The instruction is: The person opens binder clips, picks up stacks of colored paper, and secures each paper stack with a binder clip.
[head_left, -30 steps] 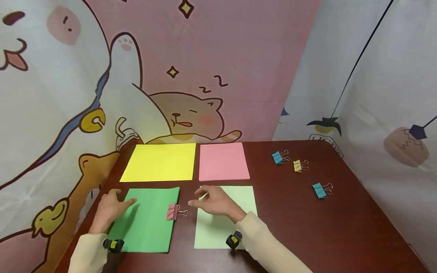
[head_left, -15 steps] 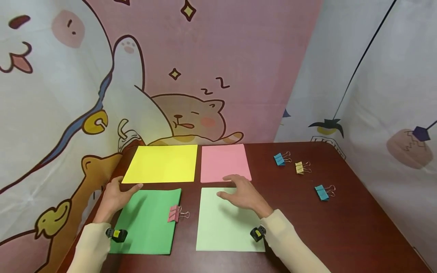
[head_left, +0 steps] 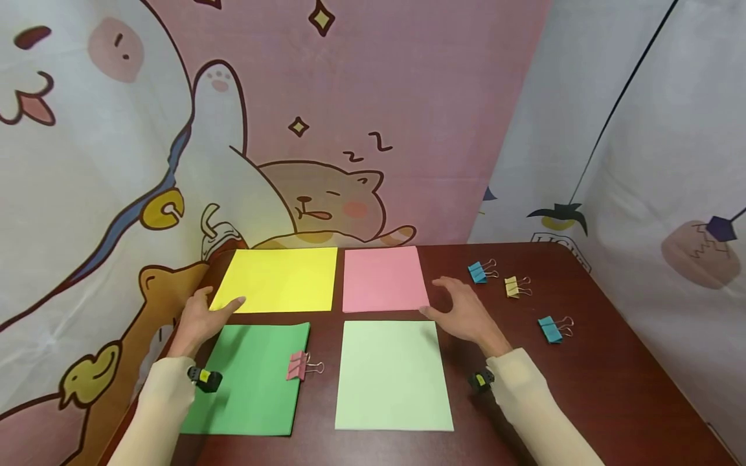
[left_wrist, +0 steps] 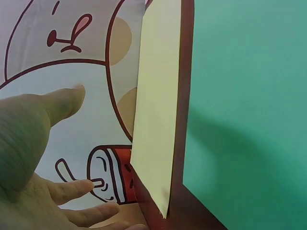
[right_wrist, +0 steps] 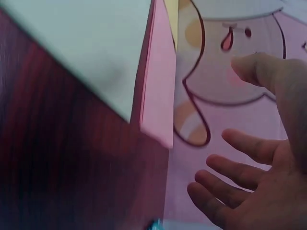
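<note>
In the head view my left hand (head_left: 202, 321) hovers at the near left corner of the yellow paper (head_left: 276, 279), thumb and fingers spread and holding nothing. Below it lies a green paper stack (head_left: 250, 382), with a pink binder clip (head_left: 296, 366) on its right edge. My right hand (head_left: 462, 310), also bare and spread, is beside the near right corner of the pink paper (head_left: 383, 278). A light green paper (head_left: 392, 375) lies in front of the pink one. The left wrist view shows spread fingers (left_wrist: 72, 191); so does the right wrist view, with its fingers (right_wrist: 235, 172) apart.
Two blue binder clips, one at the back (head_left: 478, 272) and one nearer (head_left: 550, 330), lie on the right of the dark wooden table (head_left: 583, 401). A yellow binder clip (head_left: 512, 287) sits between them. A printed cloth (head_left: 437, 97) hangs behind the table.
My right hand has moved right and back, off the light green paper and past the pink paper's corner. My left hand has shifted slightly back and right, from the green stack towards the yellow paper.
</note>
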The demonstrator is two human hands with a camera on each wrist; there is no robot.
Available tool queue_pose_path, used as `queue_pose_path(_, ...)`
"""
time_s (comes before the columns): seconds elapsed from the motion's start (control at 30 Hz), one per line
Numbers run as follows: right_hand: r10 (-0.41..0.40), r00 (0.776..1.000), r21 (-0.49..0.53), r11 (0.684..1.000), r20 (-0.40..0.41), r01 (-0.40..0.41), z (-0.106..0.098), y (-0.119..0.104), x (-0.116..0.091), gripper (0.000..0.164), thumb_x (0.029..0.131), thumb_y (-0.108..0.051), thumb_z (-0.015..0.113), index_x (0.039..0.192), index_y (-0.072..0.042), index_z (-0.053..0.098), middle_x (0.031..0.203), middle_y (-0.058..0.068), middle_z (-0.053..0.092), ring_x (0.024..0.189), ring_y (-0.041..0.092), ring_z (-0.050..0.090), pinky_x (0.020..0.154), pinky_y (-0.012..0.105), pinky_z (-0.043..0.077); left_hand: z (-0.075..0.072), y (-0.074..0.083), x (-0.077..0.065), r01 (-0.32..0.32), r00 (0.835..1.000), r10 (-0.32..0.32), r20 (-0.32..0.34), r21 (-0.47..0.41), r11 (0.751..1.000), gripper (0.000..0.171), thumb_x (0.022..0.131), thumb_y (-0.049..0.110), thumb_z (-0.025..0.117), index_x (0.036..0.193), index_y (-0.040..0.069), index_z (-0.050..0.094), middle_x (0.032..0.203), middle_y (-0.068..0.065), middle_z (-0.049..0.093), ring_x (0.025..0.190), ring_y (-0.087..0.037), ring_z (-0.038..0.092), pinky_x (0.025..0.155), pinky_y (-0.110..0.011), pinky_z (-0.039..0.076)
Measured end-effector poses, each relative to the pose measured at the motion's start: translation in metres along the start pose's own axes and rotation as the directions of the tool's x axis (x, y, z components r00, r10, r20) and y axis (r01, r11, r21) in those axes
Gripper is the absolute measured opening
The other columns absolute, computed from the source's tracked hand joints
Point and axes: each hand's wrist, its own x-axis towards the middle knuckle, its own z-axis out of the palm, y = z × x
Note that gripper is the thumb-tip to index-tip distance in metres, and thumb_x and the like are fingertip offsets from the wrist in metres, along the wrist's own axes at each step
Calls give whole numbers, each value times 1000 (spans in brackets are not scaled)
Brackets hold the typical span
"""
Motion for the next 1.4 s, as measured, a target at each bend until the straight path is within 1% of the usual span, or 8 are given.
queue_pose_path(0.27,68,997,-26,997,-47,-69,-29,36,6,77,94,-46,71,151,-2,43,161,28,34,149,51,27,111,72,33,-2,6,21,13,1000,-14,7,34,999,116,92,70,59,159,-10,6,160,-42,16,143,-61,27,111,-73,33)
queue_pose_path(0.5,96,990,-67,992,-104,-104,-54,65,12,77,96,-45,69,150,3,43,161,32,31,146,56,27,112,74,29,-2,14,41,21,1000,-21,10,52,998,113,93,67,60,158,-12,11,158,-43,23,141,-60,31,111,-70,35)
queue_pose_path(0.6,114,986,-69,990,-122,-123,-63,76,14,78,96,-44,69,150,5,42,159,33,32,143,56,30,111,73,31,-1,17,46,32,999,-33,6,69,997,111,94,65,61,158,-12,13,157,-42,24,141,-60,31,111,-70,35)
queue_pose_path(0.8,196,975,-52,978,-109,-202,-78,94,17,85,98,-48,64,154,6,32,155,37,34,139,57,35,109,74,33,0,18,58,49,998,-51,23,106,993,107,95,61,61,157,-12,14,158,-42,23,142,-62,25,111,-73,32)
queue_pose_path(1.0,307,948,-2,951,-78,-308,-90,109,21,91,100,-57,55,159,5,23,157,39,29,137,58,37,107,74,35,-3,16,67,80,995,-89,48,157,984,103,97,58,59,154,-17,17,156,-44,23,140,-67,21,111,-75,28)
queue_pose_path(1.17,406,913,37,914,-39,-404,-98,118,25,96,100,-63,48,159,6,19,158,40,26,139,59,35,108,72,36,-7,15,74,78,992,-97,82,208,975,99,97,59,58,144,-23,31,146,-48,32,132,-67,29,107,-72,32)
queue_pose_path(1.23,438,899,38,899,-22,-437,-100,121,26,95,101,-64,45,158,8,20,157,40,27,139,58,35,109,71,36,-7,15,78,77,989,-101,107,214,974,99,97,60,57,143,-24,32,146,-50,30,131,-67,29,107,-72,31)
queue_pose_path(1.4,489,872,13,872,13,-489,-103,128,29,92,102,-61,43,152,15,29,154,41,32,138,58,36,111,68,37,-5,18,89,74,979,-118,164,251,965,103,97,60,55,148,-24,25,152,-51,18,139,-70,17,113,-75,19)
